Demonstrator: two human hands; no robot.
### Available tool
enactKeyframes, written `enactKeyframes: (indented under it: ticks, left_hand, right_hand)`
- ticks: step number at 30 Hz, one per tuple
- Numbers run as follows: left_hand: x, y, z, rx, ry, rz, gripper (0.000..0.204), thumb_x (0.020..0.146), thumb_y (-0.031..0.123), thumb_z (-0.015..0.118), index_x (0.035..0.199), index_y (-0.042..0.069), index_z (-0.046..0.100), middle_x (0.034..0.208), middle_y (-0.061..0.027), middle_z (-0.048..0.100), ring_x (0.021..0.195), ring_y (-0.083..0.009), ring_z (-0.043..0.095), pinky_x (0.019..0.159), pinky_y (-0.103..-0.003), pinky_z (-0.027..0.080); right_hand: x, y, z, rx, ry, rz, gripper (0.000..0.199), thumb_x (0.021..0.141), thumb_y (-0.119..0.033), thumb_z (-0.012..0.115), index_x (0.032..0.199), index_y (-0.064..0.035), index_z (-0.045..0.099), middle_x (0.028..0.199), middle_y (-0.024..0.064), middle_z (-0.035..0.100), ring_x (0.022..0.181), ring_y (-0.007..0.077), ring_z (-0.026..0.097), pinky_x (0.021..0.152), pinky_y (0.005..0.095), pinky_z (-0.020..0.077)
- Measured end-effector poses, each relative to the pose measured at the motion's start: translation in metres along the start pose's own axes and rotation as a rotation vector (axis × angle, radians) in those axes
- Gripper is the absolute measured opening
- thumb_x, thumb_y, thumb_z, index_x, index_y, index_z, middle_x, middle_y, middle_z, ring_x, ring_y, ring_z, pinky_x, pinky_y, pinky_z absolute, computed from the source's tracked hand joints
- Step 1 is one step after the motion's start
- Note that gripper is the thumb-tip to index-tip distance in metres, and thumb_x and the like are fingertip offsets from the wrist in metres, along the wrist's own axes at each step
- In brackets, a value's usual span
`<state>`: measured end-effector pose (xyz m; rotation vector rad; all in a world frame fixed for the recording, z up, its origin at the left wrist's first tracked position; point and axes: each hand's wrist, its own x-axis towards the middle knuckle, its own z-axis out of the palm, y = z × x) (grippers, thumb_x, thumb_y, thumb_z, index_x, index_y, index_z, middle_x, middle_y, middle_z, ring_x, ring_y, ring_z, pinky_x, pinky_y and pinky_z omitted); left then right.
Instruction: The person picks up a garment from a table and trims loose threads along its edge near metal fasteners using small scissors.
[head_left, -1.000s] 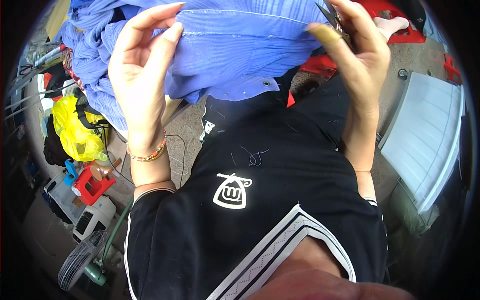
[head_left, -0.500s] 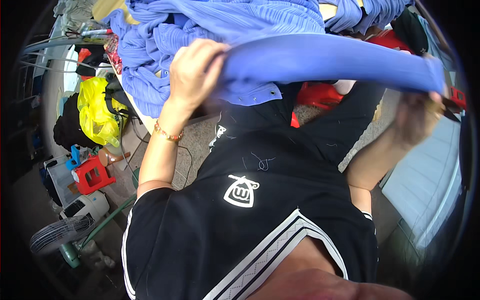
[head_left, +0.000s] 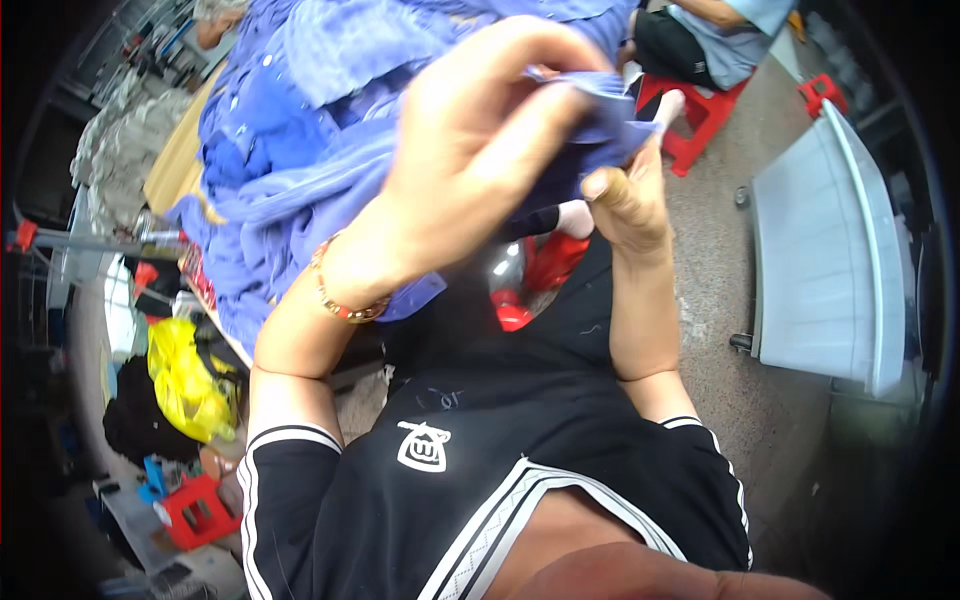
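Observation:
A piece of blue-purple garment (head_left: 605,135) is raised in front of me, gathered between both hands. My left hand (head_left: 465,160), with a beaded bracelet at its wrist, pinches the cloth from above, thumb and fingertips together. Just to the right and lower, my right hand (head_left: 637,205) grips the same cloth, thumb toward me; its other fingers are partly hidden behind the fabric. Beyond my hands, a large heap of matching blue-purple garments (head_left: 310,130) covers the table. Some of them have ribbed or pleated fabric.
A pale wheeled bin (head_left: 835,250) stands on the floor at right. Far right, a person in dark shorts (head_left: 672,48) sits on a red stool (head_left: 700,125). At left are a yellow plastic bag (head_left: 185,385) and another red stool (head_left: 200,510). The wooden table edge (head_left: 180,165) shows beside the heap.
My hands have come together, the right moving in from the far right. The cloth, stretched out between them before, is now bunched. My view has turned toward the right.

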<state>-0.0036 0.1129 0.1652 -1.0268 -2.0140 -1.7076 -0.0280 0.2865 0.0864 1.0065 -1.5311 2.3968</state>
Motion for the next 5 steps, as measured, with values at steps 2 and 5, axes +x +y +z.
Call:
enactKeyframes:
  ticks: [2,5]
  left_hand:
    - [0.027,0.013,0.023,-0.079,-0.099,0.038,0.020,0.099,0.002,0.056,0.118,-0.004,0.059,0.109,-0.0074,0.066,0.098,-0.0108,0.064,0.088,-0.025,0.051]
    - [0.049,0.016,0.046,-0.182,-0.110,0.297,0.031,0.099,0.007,0.059,0.128,0.001,0.056,0.111,-0.0107,0.063,0.099,-0.0140,0.064,0.085,-0.025,0.052]
  right_hand:
    - [0.003,-0.016,-0.002,0.088,0.113,-0.070,0.049,0.084,-0.017,0.079,0.127,-0.0014,0.061,0.120,0.0074,0.067,0.112,0.0194,0.062,0.103,0.0332,0.0460]
    - [0.015,-0.046,-0.023,0.269,0.118,-0.140,0.041,0.090,-0.014,0.072,0.127,-0.0018,0.060,0.120,0.0097,0.067,0.112,0.0243,0.064,0.100,0.0378,0.0517]
